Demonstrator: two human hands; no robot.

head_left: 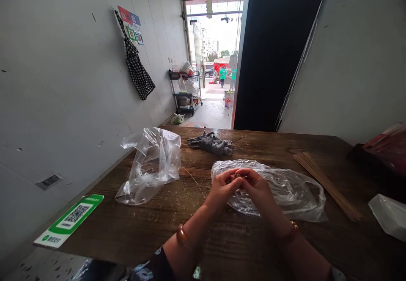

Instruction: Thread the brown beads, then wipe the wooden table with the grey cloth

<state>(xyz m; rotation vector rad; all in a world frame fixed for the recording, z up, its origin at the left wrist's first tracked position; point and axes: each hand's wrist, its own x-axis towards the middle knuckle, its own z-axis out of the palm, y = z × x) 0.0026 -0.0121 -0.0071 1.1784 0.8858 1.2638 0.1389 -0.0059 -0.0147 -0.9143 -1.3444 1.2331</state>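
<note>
My left hand (223, 187) and my right hand (253, 182) meet over the table, fingers curled and fingertips together. Between them is a small brownish piece (237, 175), too small and covered to name. Just beneath my hands a clear plastic bag (285, 188) lies spread to the right; what it holds, if anything, cannot be made out. To its right, a bundle of thin wooden sticks (328, 185) rests slantwise on the wood.
On the brown wooden table (152, 226) are another crumpled clear bag (158, 158), a grey cloth (211, 142) and a green QR-code card (74, 219). A white plastic container (388, 215) sits at the right edge. Beyond stands a cart (187, 88) by the doorway.
</note>
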